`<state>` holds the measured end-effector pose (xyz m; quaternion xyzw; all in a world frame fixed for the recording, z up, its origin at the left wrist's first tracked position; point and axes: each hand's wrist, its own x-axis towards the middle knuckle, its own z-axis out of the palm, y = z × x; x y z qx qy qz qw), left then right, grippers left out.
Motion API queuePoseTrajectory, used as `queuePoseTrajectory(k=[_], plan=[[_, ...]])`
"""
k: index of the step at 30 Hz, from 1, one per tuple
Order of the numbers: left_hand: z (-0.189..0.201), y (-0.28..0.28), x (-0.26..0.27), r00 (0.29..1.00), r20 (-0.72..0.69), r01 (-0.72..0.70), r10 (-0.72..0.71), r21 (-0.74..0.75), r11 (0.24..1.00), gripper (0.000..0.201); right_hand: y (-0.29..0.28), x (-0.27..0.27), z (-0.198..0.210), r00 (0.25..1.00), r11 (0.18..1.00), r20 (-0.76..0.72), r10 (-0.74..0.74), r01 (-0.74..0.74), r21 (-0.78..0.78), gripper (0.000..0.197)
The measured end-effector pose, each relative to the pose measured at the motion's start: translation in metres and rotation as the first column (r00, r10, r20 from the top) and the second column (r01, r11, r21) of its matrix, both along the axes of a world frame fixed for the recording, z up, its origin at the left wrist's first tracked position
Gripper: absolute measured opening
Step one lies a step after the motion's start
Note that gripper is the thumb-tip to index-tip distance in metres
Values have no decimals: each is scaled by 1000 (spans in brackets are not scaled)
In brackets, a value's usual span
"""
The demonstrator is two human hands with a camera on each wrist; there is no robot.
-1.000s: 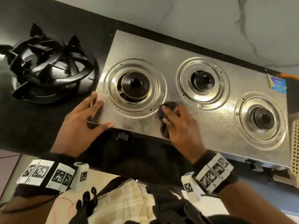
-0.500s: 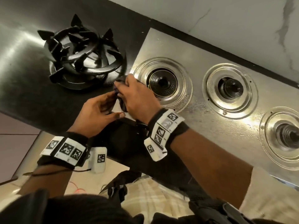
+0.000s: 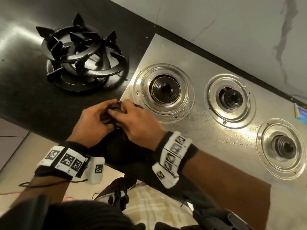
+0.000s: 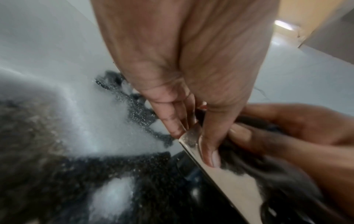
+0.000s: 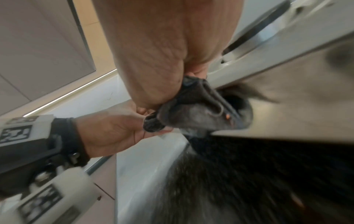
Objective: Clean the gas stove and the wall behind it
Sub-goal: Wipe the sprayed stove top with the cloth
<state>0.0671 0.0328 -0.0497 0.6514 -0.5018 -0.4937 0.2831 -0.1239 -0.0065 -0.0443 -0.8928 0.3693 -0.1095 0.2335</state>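
A steel three-burner gas stove (image 3: 207, 130) lies on a black counter below the pale marble wall (image 3: 232, 30). At its front left corner both hands meet over a dark grey cloth (image 3: 116, 107). My right hand (image 3: 134, 122) grips the bunched cloth (image 5: 197, 109) against the stove's edge. My left hand (image 3: 94, 120) pinches the cloth's other end (image 5: 153, 125) from the left. In the left wrist view the left thumb (image 4: 208, 148) lies on the stove's corner (image 4: 193, 136) beside the cloth (image 4: 247, 160).
Stacked black pan supports (image 3: 83, 58) sit on the counter (image 3: 25, 90) left of the stove. Bare burners: left (image 3: 165, 91), middle (image 3: 231, 98), right (image 3: 284, 146). A blue sticker (image 3: 300, 112) is at the stove's far right edge.
My right hand carried the cloth from the stove's middle front to its front left corner. My left hand left the stove edge and took hold of the cloth.
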Motion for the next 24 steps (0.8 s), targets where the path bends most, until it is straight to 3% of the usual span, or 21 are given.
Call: queuePoseTrajectory(k=[2, 5, 7, 10, 14, 20, 24], plan=[[2, -2, 0, 1000, 8, -23, 23, -4, 1000, 85, -8, 20, 1, 999, 999, 13, -53, 52, 4, 36], [5, -3, -1, 994, -62, -88, 91, 50, 995, 102, -10, 34, 3, 988, 989, 26, -150, 149, 15, 34], [5, -3, -3, 996, -67, -56, 61, 62, 996, 106, 0, 27, 4, 981, 982, 41, -189, 189, 11, 38], [10, -1, -14, 995, 76, 69, -66, -32, 997, 101, 24, -11, 6, 974, 975, 30, -223, 222, 16, 46], [17, -2, -30, 923, 347, 224, -169, -126, 966, 100, 47, -90, 1, 916, 911, -62, -397, 402, 91, 49], [20, -4, -30, 877, 429, 277, -216, -85, 957, 98, 50, -171, 4, 739, 741, -88, -668, 672, 11, 44], [20, -9, -33, 848, 450, 348, -279, -78, 934, 97, 50, -146, -1, 764, 769, -111, -636, 639, -13, 44]])
